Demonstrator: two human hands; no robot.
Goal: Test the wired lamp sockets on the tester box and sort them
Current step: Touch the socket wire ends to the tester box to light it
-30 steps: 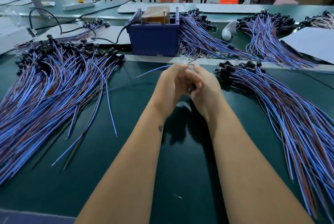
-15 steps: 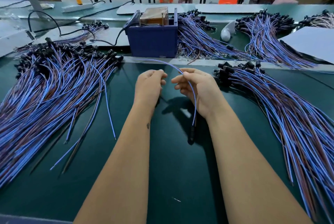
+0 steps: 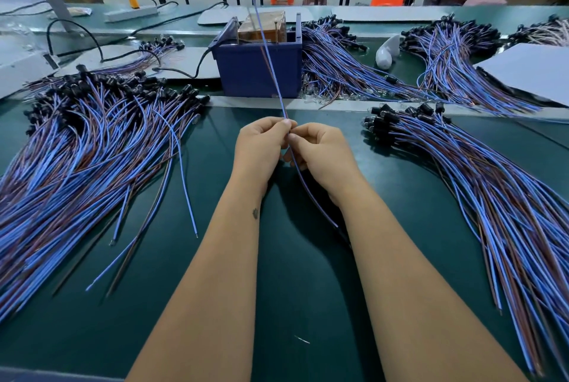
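Head view: both forearms reach forward over the dark green bench top (image 3: 308,304), and the hands meet near the middle of the frame. Left hand (image 3: 260,144) has its fingers curled, thumb and forefinger pinching a wire pair (image 3: 271,61). Right hand (image 3: 321,152) is likewise curled, fingertips pinching the same pair just beside the left. From the pinch the blue and brown leads run straight up across the front of the tester box (image 3: 257,64) and past its top; the far end blurs into the background and cannot be made out. Below the hands the pair drops between the wrists, and its lower end passes behind the right forearm; the socket on that end is not clearly visible.

Tester box is a dark blue bin holding a brownish block; what contacts it carries cannot be read from this angle. A black cable leaves its left side.

Left pile (image 3: 77,147) of wired sockets fans across the bench, black sockets at the far end, its near ends cut off by the frame edge. Right pile (image 3: 480,184) lies likewise, its tails cut off at the right and bottom. Further bundles (image 3: 345,67) lie behind the box on the far bench, partly hidden by it. A white sheet (image 3: 529,70) is cropped at the right edge.
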